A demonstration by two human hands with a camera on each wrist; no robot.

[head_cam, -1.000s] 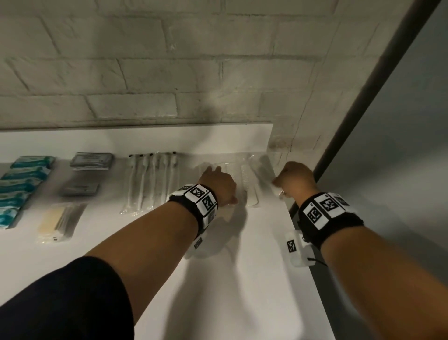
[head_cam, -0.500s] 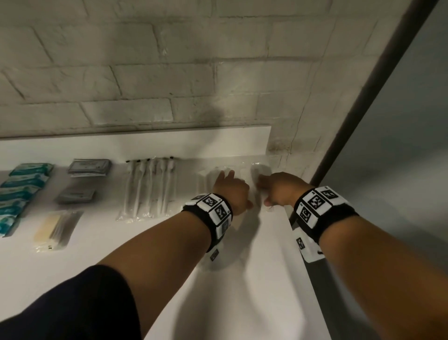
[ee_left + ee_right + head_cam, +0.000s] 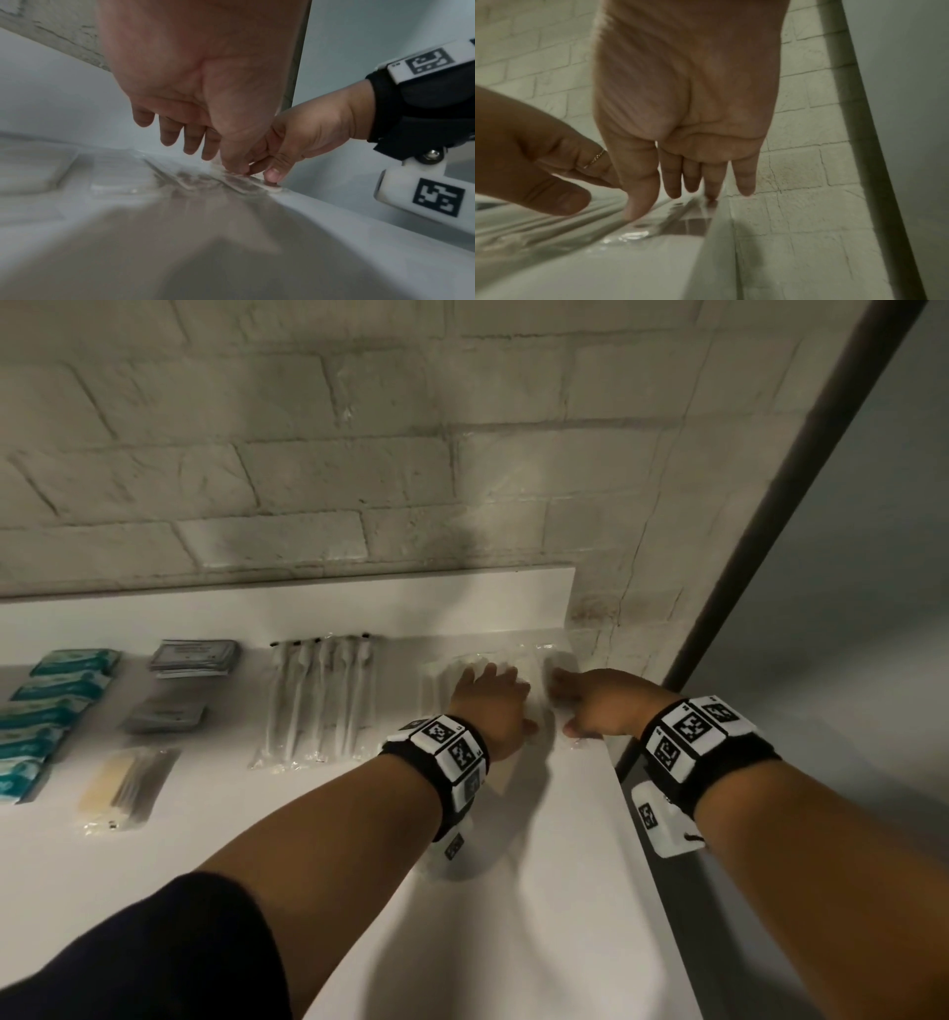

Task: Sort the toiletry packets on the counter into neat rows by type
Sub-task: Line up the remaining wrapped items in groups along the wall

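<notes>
Right hand [image 3: 603, 706] now closer beside left hand [image 3: 493, 706].

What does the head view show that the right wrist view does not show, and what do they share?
Only the head view shows the sorted rows: teal packets, grey sachets and wrapped toothbrushes. Only the right wrist view shows a thin ring on the left hand and the right hand's thumb tip pressing clear wrap. Both show both hands on the clear packets at the counter edge.
</notes>
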